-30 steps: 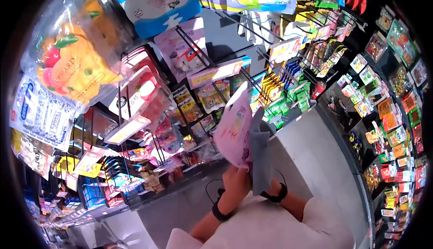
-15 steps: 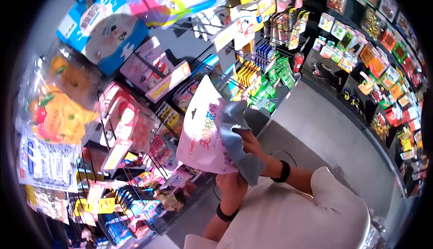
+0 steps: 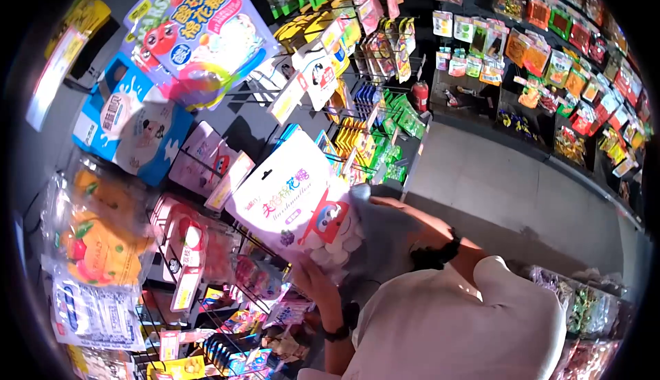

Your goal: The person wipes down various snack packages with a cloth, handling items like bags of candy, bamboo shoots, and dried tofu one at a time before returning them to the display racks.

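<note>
A white and pink marshmallow bag (image 3: 292,198) with a red and blue cartoon figure faces me, tilted, in front of the shelf racks. My left hand (image 3: 316,284) pinches its lower edge. At the bag's right edge my right hand (image 3: 412,216) holds a grey cloth (image 3: 385,232), which is smeared by motion and hides part of the hand. White round sweets show through the bag's clear lower corner. Black bands are on both wrists.
Hanging packets fill the rack on the left, among them a blue bag (image 3: 134,122) and orange fruit packs (image 3: 103,242). Price tags (image 3: 230,180) stick out nearby. A fire extinguisher (image 3: 420,96) stands beyond. More shelves curve along the right, past the grey floor (image 3: 474,174).
The bag's printed front has turned more towards me and more of it shows. The grey cloth and my right hand have moved off the front to its right edge. The view has shifted.
</note>
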`<state>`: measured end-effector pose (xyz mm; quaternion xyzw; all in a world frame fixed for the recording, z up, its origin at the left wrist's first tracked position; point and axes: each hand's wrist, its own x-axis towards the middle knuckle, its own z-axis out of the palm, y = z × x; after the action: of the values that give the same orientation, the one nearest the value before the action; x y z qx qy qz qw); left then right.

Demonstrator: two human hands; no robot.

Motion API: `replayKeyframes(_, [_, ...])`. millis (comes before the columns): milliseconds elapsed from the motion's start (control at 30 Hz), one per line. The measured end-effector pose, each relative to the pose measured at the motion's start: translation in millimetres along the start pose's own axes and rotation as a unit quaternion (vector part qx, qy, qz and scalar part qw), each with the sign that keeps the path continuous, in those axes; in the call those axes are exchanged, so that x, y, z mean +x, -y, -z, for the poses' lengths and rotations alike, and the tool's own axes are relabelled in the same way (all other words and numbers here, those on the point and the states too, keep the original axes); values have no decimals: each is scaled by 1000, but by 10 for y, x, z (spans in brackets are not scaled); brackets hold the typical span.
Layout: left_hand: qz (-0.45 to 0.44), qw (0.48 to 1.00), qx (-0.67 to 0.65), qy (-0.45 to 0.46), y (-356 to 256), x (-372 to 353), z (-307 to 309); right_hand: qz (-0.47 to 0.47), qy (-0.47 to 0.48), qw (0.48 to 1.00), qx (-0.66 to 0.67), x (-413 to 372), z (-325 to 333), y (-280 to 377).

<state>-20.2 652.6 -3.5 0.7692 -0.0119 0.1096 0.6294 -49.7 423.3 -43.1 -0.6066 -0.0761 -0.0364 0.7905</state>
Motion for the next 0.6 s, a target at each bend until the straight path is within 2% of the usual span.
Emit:
replayKeyframes(33, [-13,997,-67,26,76,78,-141,-8,-7,999,53,-70,-59,99])
replayKeyframes(67, [-9,997,-66,34,240,146,-256,-18,-15,994,106,-168,-136,212])
replayKeyframes(133, [78,955,-233,165,719,183,-460,-47,-39,975,215,-423,-332,388])
replayKeyframes(200, [112,924,-290,223,1107,127,-676,-77,-60,942,320,-574,-421,461])
replayKeyframes(233, [119,912,-307,243,1319,100,-766,-88,-67,939,325,-558,-402,441])
replayKeyframes(300, [119,898,-328,268,1823,41,-873,-26,-44,945,322,-395,-296,390])
replayKeyframes(333, [112,893,-336,277,2079,11,-906,60,-82,995,-10,-302,-216,391])
replayKeyframes(367, [105,887,-346,287,2343,-15,-935,66,-91,955,273,-264,-226,445])
replayKeyframes(400, [103,884,-350,291,2589,-21,-932,29,-134,969,205,-195,-145,476])
replayKeyframes(467, [240,904,-268,230,2709,-38,-961,11,-232,948,219,-66,-126,592])
replayKeyframes(500, [100,952,-167,238,1703,-113,-1020,4,-222,948,226,-54,-107,513])
replayKeyframes(533, [-38,976,-56,209,585,-184,-1086,-14,-198,947,253,-66,-55,365])
replayKeyframes(567, [32,972,-38,229,452,-216,-1092,-32,-174,944,278,-102,8,183])
replayKeyframes(600, [36,975,-40,217,344,-198,-1130,-50,-150,941,300,-140,84,11])
